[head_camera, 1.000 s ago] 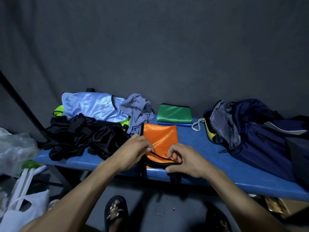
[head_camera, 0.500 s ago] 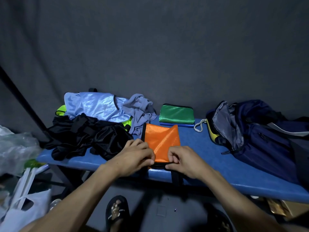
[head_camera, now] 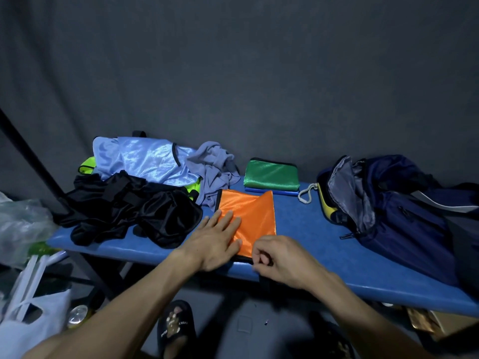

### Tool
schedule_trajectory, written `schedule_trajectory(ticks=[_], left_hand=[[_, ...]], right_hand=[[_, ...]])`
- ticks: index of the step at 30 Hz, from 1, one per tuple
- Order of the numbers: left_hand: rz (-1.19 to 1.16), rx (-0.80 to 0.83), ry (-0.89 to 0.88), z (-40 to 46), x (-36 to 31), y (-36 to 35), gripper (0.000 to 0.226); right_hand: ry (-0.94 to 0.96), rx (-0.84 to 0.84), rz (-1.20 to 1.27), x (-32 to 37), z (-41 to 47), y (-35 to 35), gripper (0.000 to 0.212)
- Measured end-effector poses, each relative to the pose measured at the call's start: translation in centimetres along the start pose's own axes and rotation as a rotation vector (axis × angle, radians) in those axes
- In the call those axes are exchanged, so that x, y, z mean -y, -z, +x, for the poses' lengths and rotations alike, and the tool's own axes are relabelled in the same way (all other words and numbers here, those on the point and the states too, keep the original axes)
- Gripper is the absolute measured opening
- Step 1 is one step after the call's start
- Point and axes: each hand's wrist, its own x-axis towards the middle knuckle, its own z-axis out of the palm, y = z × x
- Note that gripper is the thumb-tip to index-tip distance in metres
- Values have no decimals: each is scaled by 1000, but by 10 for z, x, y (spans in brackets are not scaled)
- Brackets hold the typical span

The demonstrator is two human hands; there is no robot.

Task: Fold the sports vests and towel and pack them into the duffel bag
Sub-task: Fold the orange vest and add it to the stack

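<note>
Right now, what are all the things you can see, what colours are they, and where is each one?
bench: 1, blue, across the middle
orange vest: 1, folded flat, bench front centre
green vest: 1, folded, behind the orange one
light blue vest: 1, unfolded, back left
black clothes: a pile, bench left
grey towel: 1, crumpled, beside the pile
duffel bag: 1, navy, open, bench right
plastic bags: clear and white, far left
sandal: 1, black, on the floor
left hand: flat on the orange vest
right hand: curled at the vest's near edge

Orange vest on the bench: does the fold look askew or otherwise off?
Slightly. The orange vest has its far right corner peaking above the far edge, so the fold isn't square. The left hand presses it flat.
</note>
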Motion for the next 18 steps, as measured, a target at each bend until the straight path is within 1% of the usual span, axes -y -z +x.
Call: schedule_trajectory(ticks=[1, 2, 3, 4, 6, 7, 8, 9, 11, 14, 16, 18], left_hand=[[-6, 20, 11, 0, 4, 0, 71], [-3, 35, 8, 0, 5, 2, 72], [6, 50, 4, -1, 5, 6, 73], [13, 50, 1, 1, 3, 9, 73], [26, -36, -33, 11, -3, 16, 70], [21, -103, -58, 18, -5, 19, 70], [6, -159, -78, 26, -8, 22, 71], [-14, -184, -85, 35, -9, 23, 70], [-52, -151, -65, 51, -8, 19, 64], [-90, -100, -67, 62, 1, 8, 65], [-141, -123, -81, 67, 9, 7, 66], [-167, -203, -57, 74, 18, 9, 71]], right_hand=[[-36, 10, 38, 1, 1, 2, 23], [-82, -23, 84, 1, 3, 5, 29], [-121, -102, 112, 0, 7, 6, 33], [-142, -196, 107, -3, 12, 7, 32], [-164, -328, -7, -9, 24, 6, 21], [-182, -338, -68, -10, 30, 5, 19], [-208, -323, -118, -11, 36, 3, 26], [-240, -287, -160, -10, 42, 0, 37], [-321, -170, -205, -9, 50, -9, 56], [-493, 7, -205, -10, 48, -22, 59], [-543, 36, -204, -13, 42, -24, 60], [-562, 33, -205, -14, 37, -22, 61]])
